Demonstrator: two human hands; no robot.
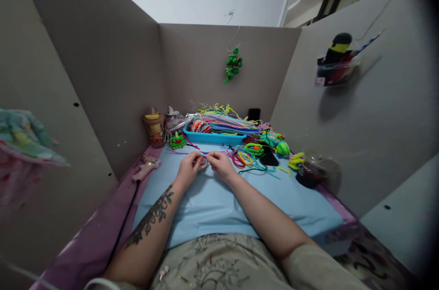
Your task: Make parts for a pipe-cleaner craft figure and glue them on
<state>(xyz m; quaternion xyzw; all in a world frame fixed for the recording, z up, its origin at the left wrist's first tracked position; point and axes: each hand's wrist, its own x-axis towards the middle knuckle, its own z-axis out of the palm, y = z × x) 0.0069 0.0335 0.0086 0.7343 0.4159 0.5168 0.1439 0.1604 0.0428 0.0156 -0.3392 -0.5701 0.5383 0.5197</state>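
Note:
My left hand (190, 167) and my right hand (221, 166) are close together above the middle of the blue table cover (206, 203). Their fingers pinch a purple pipe cleaner (179, 152), whose ends stick out to both sides. Between the hands, partly hidden by my fingers, is a small round pinkish-white piece (203, 163); I cannot tell whether it is held or lies on the table. Just right of my right hand are a red pipe-cleaner loop (237, 160) and a yellow one (245, 158).
Behind my hands stands a blue tray (216, 139) heaped with colourful pipe cleaners. A pink glue gun (147, 170) lies left, near a brown cup (154, 131). Right are a black phone-like object (269, 156) and a dark container (308, 174). Grey partitions (206, 66) enclose the table.

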